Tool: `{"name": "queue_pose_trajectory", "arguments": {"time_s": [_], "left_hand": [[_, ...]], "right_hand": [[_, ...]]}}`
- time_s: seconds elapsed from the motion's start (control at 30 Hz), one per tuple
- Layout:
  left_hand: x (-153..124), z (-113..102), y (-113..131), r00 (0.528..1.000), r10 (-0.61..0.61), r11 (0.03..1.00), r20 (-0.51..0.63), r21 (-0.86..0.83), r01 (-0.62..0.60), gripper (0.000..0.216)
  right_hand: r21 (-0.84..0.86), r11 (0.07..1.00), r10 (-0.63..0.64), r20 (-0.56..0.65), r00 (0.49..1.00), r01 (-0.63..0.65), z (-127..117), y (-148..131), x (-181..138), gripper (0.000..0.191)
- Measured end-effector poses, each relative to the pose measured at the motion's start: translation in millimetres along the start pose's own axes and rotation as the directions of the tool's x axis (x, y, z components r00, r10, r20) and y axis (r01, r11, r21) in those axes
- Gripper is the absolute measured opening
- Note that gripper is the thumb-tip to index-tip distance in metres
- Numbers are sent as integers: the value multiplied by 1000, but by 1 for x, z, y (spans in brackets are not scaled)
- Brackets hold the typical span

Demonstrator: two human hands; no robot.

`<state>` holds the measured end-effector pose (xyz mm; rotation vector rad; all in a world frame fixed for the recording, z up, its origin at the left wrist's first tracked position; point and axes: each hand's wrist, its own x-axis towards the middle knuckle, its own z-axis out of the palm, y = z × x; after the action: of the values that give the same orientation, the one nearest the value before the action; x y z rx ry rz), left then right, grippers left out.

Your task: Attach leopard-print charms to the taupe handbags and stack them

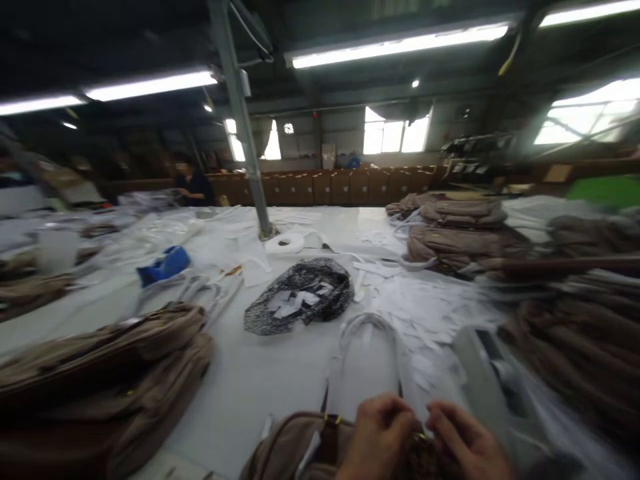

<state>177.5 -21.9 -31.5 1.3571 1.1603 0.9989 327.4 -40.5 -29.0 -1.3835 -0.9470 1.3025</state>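
A taupe handbag (285, 443) with brown trim lies at the bottom of the head view, partly cut off by the frame edge. Its handles (350, 333), wrapped in white, arch away from me across the table. Over the bag, my left hand (377, 437) is closed, thumb and fingers pinched together. Close on its right, my right hand (465, 440) is also closed in a pinch. Between and just below the two hands shows gold-coloured metal hardware (423, 453), blurred. What sits between my fingertips is too small to make out.
Taupe bags are piled on the left (165, 360) and right (450, 243). A dark speckled bag with labels (300, 297), a tape roll (284, 243), a blue tape dispenser (165, 265), paper strips (415, 300) and a grey machine (500, 380) surround the work. A person (193, 183) stands far left.
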Motion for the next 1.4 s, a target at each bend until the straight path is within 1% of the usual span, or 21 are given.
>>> {"name": "queue_pose_trajectory", "arguments": {"time_s": [0.03,0.1,0.13,0.23,0.33,0.47,0.53,0.63,0.7,0.8,0.9,0.97,1.07,1.2,1.4], "left_hand": [[0,-1,-2,1000,-19,999,8,-27,19,16],[1,-1,-10,996,-76,989,56,-122,83,22],[3,-1,-15,988,-118,973,95,-186,134,26],[5,4,-27,958,-192,905,214,-339,257,36],[5,7,-31,941,-210,845,267,-434,312,41],[6,6,-32,918,-227,789,324,-492,369,40],[7,5,-33,908,-227,770,351,-506,389,39],[9,3,-35,894,-233,736,382,-532,419,37],[10,1,-34,884,-242,698,400,-561,445,34],[10,1,-31,875,-251,652,415,-595,470,30],[8,3,-30,896,-244,678,371,-595,431,29],[8,4,-32,907,-225,706,356,-583,403,30],[7,6,-34,914,-200,719,353,-580,382,30],[7,5,-34,916,-186,724,355,-581,372,30],[8,5,-36,918,-200,762,343,-534,366,32]], "right_hand": [[22,999,-43,-27,999,43,5,-1,-2,38],[58,997,-56,-31,998,58,12,0,-2,36],[75,995,-69,-30,997,72,15,2,-2,37],[58,994,-92,18,996,91,18,9,1,40],[-2,995,-104,68,992,104,17,14,1,40],[-83,985,-143,128,981,154,16,14,1,37],[-155,968,-175,154,972,199,15,14,2,34],[-297,918,-228,153,962,264,13,17,2,31],[-358,892,-243,135,961,276,13,20,2,30],[-333,904,-241,119,963,267,13,24,3,32],[-182,958,-205,105,973,222,13,25,4,33],[-107,975,-182,105,978,193,13,25,4,33],[-111,976,-174,121,977,187,12,25,4,33],[-92,977,-184,103,978,194,13,26,4,33],[-111,976,-177,112,978,190,13,26,4,33]]}}
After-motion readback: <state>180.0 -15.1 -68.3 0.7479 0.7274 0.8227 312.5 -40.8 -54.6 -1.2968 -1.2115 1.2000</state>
